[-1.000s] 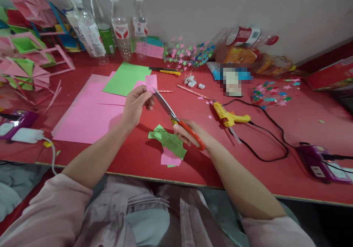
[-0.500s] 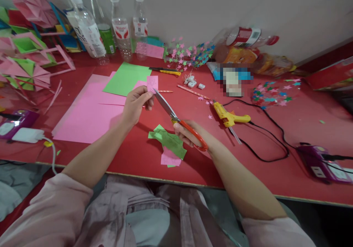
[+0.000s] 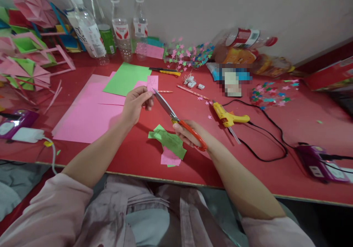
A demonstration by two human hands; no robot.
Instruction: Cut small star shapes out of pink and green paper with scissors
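Note:
My left hand (image 3: 139, 99) pinches a small pink piece of paper (image 3: 152, 82) that bears a drawn outline. In my right hand (image 3: 185, 132) is a pair of scissors (image 3: 167, 109) with red handles, my fingers wrapped round them. The blade tips meet the lower right edge of the pink piece; whether they cut into it is too small to tell. On the table below lie green paper pieces (image 3: 169, 142) with drawn lines, on top of a pink scrap (image 3: 169, 156). Behind my left hand are a green sheet (image 3: 127, 78) and large pink sheets (image 3: 82, 110).
A yellow glue gun (image 3: 230, 116) with a black cord lies right of my right hand. Near it are a pencil (image 3: 193, 92) and a box cutter (image 3: 168, 71). Plastic bottles (image 3: 121, 33) line the wall. Paper crafts (image 3: 30, 70) fill the left; a power strip (image 3: 321, 162) sits right.
The pink piece shifts slightly to the right in my left hand. The scissors move only a little, their tips staying at its edge.

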